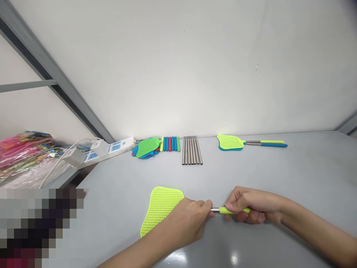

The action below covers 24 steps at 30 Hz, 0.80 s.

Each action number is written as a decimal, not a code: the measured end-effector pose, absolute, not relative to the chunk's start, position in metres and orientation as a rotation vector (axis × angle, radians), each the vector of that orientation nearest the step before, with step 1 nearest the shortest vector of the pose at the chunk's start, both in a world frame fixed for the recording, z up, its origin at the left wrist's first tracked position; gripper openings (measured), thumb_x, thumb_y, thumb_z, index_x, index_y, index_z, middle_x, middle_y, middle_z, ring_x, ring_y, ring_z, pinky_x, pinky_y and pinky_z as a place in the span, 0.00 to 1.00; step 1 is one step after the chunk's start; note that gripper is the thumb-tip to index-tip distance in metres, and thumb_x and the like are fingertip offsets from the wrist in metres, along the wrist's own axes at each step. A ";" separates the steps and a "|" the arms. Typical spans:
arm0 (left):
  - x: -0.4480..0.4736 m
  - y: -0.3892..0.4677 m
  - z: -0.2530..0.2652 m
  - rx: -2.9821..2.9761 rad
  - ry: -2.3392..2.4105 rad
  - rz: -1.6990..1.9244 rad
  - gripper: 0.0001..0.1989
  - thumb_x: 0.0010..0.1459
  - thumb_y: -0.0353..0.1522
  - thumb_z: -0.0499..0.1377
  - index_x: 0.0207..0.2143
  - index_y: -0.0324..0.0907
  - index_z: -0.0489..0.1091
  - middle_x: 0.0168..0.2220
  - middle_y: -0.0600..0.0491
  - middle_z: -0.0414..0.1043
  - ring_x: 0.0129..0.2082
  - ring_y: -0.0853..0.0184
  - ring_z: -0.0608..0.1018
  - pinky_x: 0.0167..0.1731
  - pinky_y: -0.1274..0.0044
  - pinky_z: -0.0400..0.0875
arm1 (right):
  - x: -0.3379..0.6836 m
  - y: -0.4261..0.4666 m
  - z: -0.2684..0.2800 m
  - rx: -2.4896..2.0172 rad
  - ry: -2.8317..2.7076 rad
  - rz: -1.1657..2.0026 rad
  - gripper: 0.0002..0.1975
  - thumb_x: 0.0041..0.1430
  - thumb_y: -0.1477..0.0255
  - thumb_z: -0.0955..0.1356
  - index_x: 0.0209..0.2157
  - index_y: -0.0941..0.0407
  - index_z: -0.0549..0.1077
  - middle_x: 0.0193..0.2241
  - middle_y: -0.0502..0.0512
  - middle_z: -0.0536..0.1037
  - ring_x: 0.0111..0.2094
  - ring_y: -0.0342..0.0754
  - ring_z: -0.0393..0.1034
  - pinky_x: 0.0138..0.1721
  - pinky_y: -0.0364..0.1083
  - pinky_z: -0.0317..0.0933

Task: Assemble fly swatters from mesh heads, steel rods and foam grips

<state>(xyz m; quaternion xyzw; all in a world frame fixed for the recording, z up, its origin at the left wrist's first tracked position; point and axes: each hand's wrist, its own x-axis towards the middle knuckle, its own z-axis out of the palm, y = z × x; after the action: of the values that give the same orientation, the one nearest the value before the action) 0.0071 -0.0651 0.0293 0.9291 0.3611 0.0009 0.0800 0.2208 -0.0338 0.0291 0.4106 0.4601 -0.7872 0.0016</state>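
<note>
Flyswatter [163, 206] in yellow-green is held between both hands near the front of the surface [279, 171], its perforated head out to the left, partly hidden by the left forearm. The left hand [193, 214] is closed around the metal shaft [215, 210], a short length of which shows between the hands. The right hand [247, 206] is curled around the yellow-green grip [227, 211], thumb and fingers pressed on it.

At far left, clear plastic packaging [30, 179] holds colourful contents [16, 149], mostly pink with some green and blue; what they are is hard to make out through the film. Next to it, a white power strip [122, 145] carries two white plugs [74, 157], and a white cable [55, 165] runs down over the packaging.

Along the back, a pile of loose swatter heads [147, 147], green on top, lies just beside a row of coloured grips [170, 144]. Metal rods [192, 150] lie side by side to their right. Well apart, farther right, two complete swatters [230, 142] overlap, the yellow-green head over the blue one.
</note>
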 end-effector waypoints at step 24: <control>0.012 -0.055 0.032 2.582 1.237 0.502 0.15 0.59 0.28 0.43 0.46 0.43 0.61 0.39 0.49 0.64 0.37 0.65 0.66 0.37 0.72 0.61 | 0.216 -0.033 0.029 1.376 1.693 -2.599 0.19 0.53 0.59 0.63 0.33 0.61 0.71 0.18 0.43 0.53 0.15 0.33 0.36 0.13 0.38 0.29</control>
<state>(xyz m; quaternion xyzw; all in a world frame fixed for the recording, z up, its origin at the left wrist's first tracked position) 0.0124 -0.0546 0.0317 0.8821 0.4228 0.1714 0.1172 0.2157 -0.0327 0.0289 0.4024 0.4949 -0.7599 -0.1253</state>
